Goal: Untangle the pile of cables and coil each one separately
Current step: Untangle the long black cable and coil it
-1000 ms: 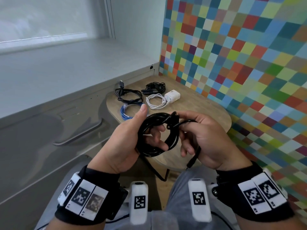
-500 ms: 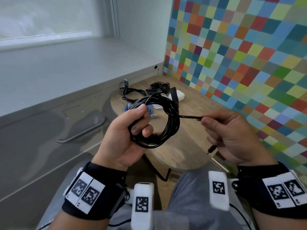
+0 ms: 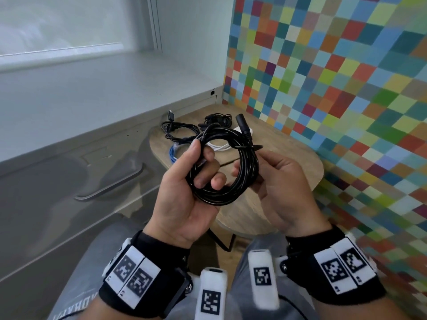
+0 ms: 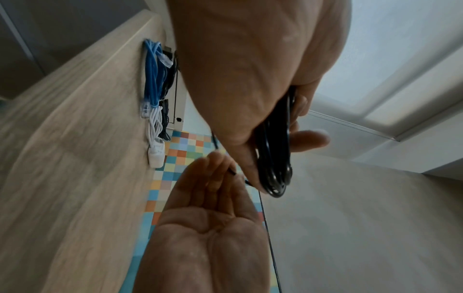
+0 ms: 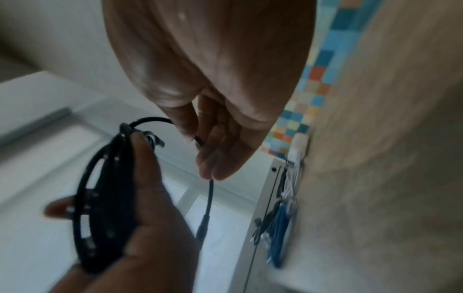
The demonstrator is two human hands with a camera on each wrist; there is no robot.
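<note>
My left hand [image 3: 203, 162] grips a black cable coil [image 3: 225, 195] in front of my chest, thumb on top and fingers through the loop. A barrel connector [image 3: 243, 127] sticks up from the coil's top. My right hand [image 3: 258, 161] is at the coil's right side and pinches the cable's free end. In the right wrist view that end [image 5: 209, 190] runs down from my fingers [image 5: 213, 154] to a plug [image 5: 202, 228]. The left wrist view shows the coil [image 4: 274, 158] edge-on in my left hand.
On the round wooden table [image 3: 291, 172] behind my hands lie coiled cables: two black ones [image 3: 178, 130] [image 3: 217, 118], a white one with charger [image 3: 219, 147] and a blue one [image 3: 173, 154]. A grey cabinet [image 3: 69, 172] stands left, a mosaic wall [image 3: 335, 88] right.
My right hand, which held the free end stretched out to the right, has come back to the coil's right side. My left hand has tilted the coil and raised it slightly.
</note>
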